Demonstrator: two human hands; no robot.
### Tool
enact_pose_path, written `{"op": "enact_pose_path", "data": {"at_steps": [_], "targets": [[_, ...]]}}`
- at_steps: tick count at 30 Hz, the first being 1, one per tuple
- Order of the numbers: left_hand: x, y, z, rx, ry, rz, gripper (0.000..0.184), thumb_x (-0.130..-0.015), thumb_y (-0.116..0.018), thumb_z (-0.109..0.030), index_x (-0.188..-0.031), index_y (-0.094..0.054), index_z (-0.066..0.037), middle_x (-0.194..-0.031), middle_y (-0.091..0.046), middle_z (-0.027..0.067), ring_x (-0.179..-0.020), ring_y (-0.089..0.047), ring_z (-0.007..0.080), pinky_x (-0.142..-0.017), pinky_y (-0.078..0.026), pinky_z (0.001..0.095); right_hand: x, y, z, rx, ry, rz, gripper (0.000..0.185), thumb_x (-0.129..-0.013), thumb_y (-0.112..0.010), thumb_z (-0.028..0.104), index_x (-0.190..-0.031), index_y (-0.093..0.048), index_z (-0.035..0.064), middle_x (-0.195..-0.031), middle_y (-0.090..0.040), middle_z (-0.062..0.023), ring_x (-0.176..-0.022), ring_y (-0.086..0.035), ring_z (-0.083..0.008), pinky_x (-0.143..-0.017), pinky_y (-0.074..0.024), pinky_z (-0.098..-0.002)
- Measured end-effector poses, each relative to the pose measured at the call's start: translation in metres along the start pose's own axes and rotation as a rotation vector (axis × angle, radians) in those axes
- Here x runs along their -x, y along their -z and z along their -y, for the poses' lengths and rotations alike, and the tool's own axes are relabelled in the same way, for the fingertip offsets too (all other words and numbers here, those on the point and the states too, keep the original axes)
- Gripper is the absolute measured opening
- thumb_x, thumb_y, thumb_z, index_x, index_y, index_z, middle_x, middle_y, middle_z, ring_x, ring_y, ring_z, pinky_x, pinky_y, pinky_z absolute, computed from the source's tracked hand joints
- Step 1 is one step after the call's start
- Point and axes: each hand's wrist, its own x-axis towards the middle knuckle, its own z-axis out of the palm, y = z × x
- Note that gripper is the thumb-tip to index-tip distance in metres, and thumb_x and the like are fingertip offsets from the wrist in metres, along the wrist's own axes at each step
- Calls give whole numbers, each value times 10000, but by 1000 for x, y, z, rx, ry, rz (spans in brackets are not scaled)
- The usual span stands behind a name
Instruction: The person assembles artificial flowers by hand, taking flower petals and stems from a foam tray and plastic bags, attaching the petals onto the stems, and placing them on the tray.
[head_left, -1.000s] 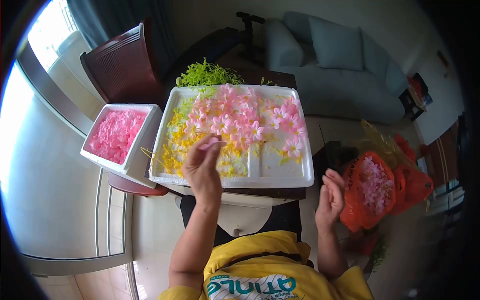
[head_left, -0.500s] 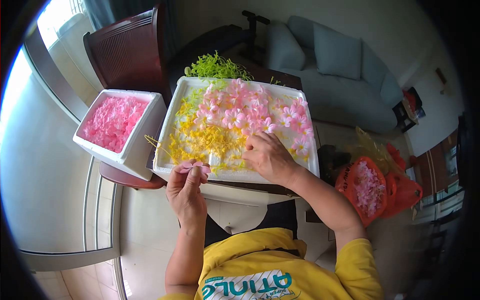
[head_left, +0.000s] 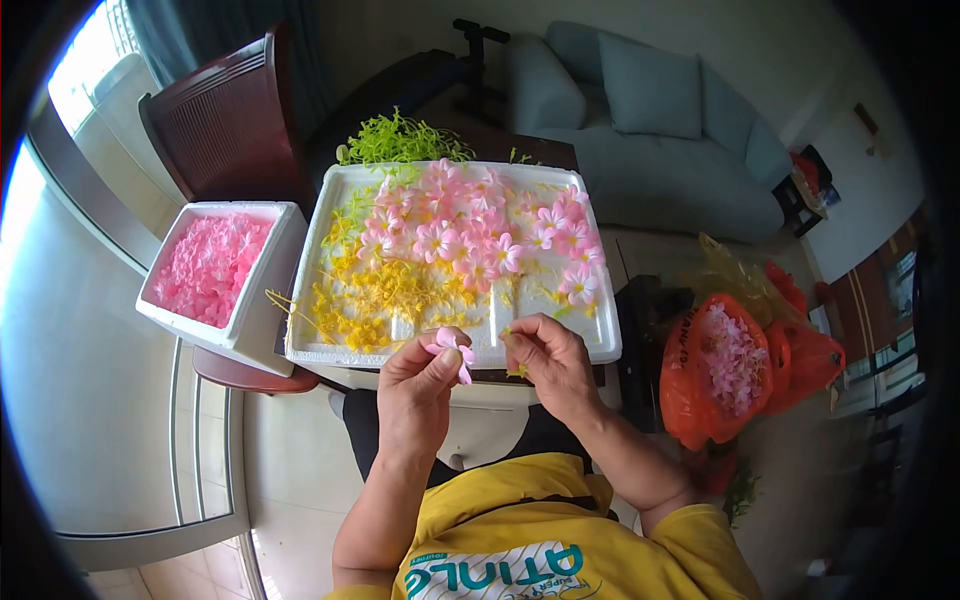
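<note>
My left hand (head_left: 412, 398) pinches a pink artificial flower petal piece (head_left: 456, 349) between thumb and fingers, just in front of the foam tray. Close by on the right, my right hand (head_left: 556, 372) has its fingers closed on a small yellow-green flower stamen (head_left: 517, 371), partly hidden by the fingers. Both hands are at the front rim of the white foam tray (head_left: 608, 335), a short gap apart. On the tray lie a heap of yellow stamens (head_left: 385, 295) at the left and many pink flowers with yellow centres (head_left: 470, 235) toward the back and right.
A white foam box (head_left: 262, 305) full of pink petals (head_left: 215, 268) stands left on a wooden chair (head_left: 220, 125). Green stems (head_left: 400, 140) lie behind the tray. At the right is a red plastic bag (head_left: 688, 385) holding pale pink flowers (head_left: 733, 358). A sofa (head_left: 650, 190) stands behind.
My right hand has come back from the tray toward my body with a yellow-green stamen in its fingers. My left hand has moved right, still holding the pink petal piece. The view has shifted slightly.
</note>
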Motion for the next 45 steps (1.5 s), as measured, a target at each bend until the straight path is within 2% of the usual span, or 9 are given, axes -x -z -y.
{"op": "enact_pose_path", "data": {"at_steps": [4,10,14,25,30,39,45], "targets": [[1,-5,8,21,167,72,73,-840,-553,-2,-890,-604,14,-840,-575,84,-707,-489,128,-630,-400,215,19,-1,-11,4,140,11,103,-826,-575,11,-926,-597,-3,-699,-563,-17,-592,-477,-81,-525,-400,-185],[7,-2,15,-17,266,60,110,-838,-554,-18,-912,-601,48,-878,-578,112,-706,-512,141,-620,-426,233,33,4,-9,181,152,45,135,-826,-563,-7,-953,-610,-8,-671,-563,-16,-569,-469,-82,-508,-394,-186],[9,-5,11,-85,346,-3,76,-838,-548,-10,-883,-595,31,-811,-562,81,-671,-480,133,-618,-400,221,35,4,-8,190,115,39,92,-828,-561,2,-904,-612,-8,-650,-559,-14,-548,-461,-81,-507,-386,-184],[-1,5,10,-74,442,45,56,-829,-542,9,-856,-583,35,-767,-556,84,-646,-483,141,-609,-411,227,32,0,-3,89,34,49,52,-829,-561,40,-838,-599,6,-615,-513,-1,-528,-414,-66,-485,-329,-178],[-3,6,12,-135,449,23,51,-825,-540,17,-849,-581,36,-769,-558,87,-636,-486,145,-598,-416,234,29,3,-4,177,8,85,50,-828,-558,43,-837,-597,12,-607,-493,7,-532,-394,-61,-490,-319,-178],[-6,10,17,-7,470,92,67,-825,-568,-15,-872,-591,26,-821,-602,110,-609,-528,144,-554,-447,237,28,9,-10,-69,-85,100,52,-831,-555,45,-832,-600,19,-610,-495,9,-541,-395,-61,-487,-313,-183],[0,-3,20,-161,431,31,46,-830,-560,-2,-852,-585,30,-766,-565,79,-625,-493,132,-584,-420,225,33,12,-10,58,-13,72,49,-835,-555,51,-832,-593,20,-610,-496,6,-544,-399,-62,-490,-315,-184]]}}
